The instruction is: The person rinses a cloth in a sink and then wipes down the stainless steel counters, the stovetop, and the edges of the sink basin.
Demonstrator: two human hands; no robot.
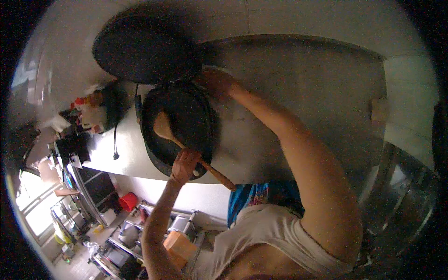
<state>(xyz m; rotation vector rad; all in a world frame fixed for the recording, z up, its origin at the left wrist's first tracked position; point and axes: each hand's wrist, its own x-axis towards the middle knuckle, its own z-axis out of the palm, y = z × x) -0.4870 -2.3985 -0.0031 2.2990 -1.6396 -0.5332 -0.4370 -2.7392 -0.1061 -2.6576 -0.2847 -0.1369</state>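
An electric skillet stands on the counter with its round dark lid (145, 50) tilted up against the wall. The open black pan (185, 108) lies below it. A wooden spatula (162, 127) slants across this pan, its blade inside and its handle jutting past the near rim. My left hand (186, 164) is closed around the spatula handle, above the pan's near rim. Beside the hinge, in shadow, is my right hand (218, 82) with its fingers hard to make out. A pale curved edge shows just behind it, too dim to name.
The grey counter (308, 87) stretches right of the skillet, with a small pale block (379, 109) at its far end. A black cord (115, 147) and cluttered containers (92, 113) lie to the left. Below are a red bucket (128, 202) and an orange-brown box (180, 245).
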